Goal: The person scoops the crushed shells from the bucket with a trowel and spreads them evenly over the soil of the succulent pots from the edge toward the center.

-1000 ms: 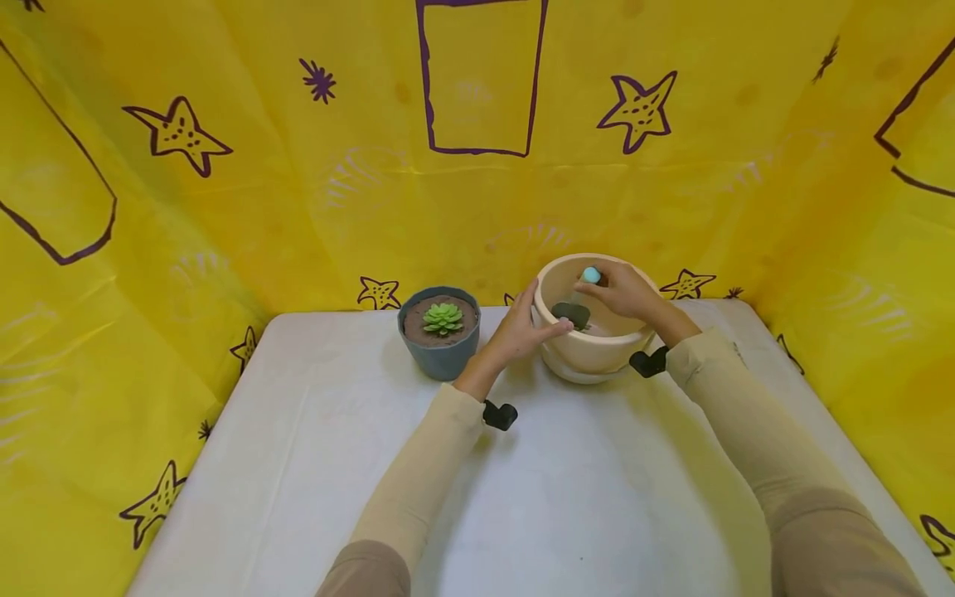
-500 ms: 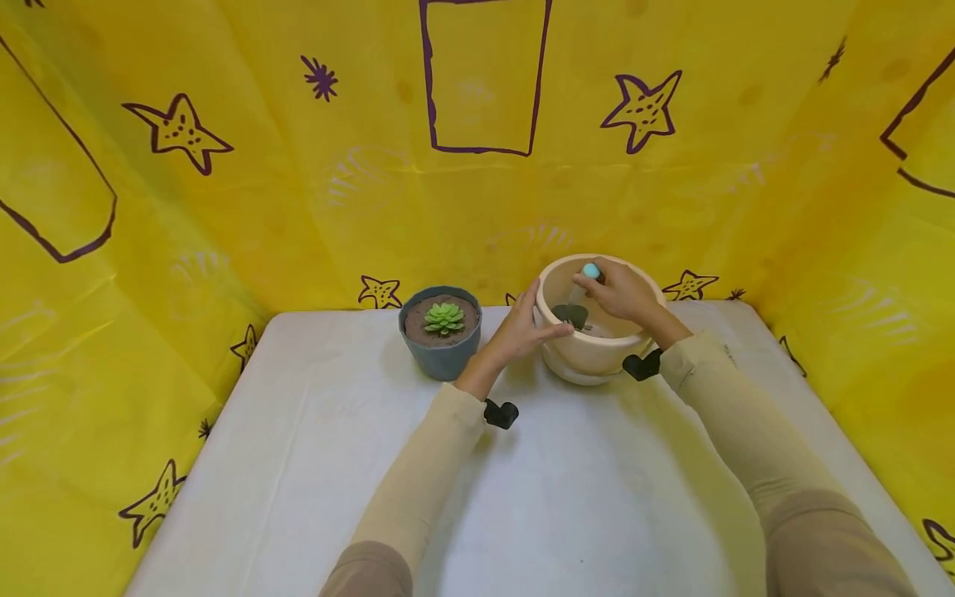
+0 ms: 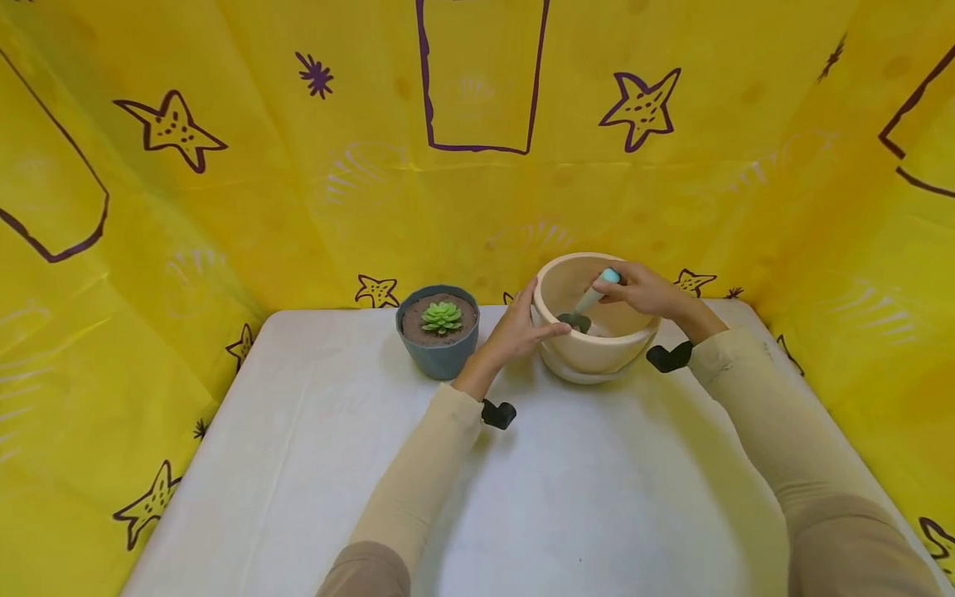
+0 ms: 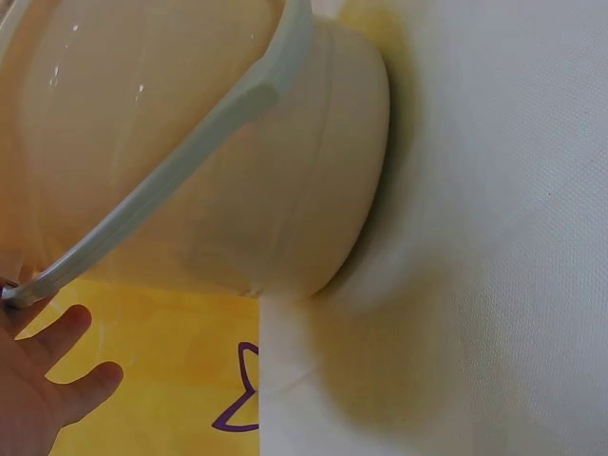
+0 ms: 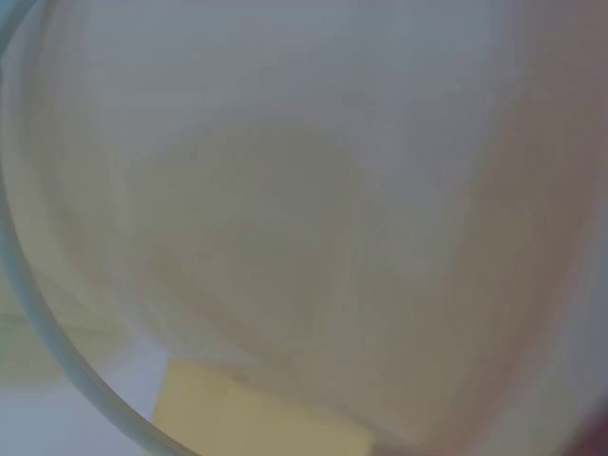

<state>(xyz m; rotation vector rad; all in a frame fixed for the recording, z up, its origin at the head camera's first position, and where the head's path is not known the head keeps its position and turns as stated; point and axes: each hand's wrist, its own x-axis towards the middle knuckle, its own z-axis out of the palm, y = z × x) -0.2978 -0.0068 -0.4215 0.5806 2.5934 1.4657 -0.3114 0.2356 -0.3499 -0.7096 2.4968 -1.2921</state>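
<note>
Pale-handled tool [image 3: 593,297] — in the right hand [image 3: 642,290], dark end [image 3: 576,322] below.

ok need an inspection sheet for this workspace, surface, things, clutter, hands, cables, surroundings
surface: white table, one small dark speck toward the front
things: beige pot standing on the table; trowel tilted, lower end inside it; blue pot to its left, holding soil and a green plant
clutter: nothing seen
hands: left hand touches the beige pot; right hand grips the trowel
cables: nothing seen
surroundings: yellow backdrop with outlined stars
</note>
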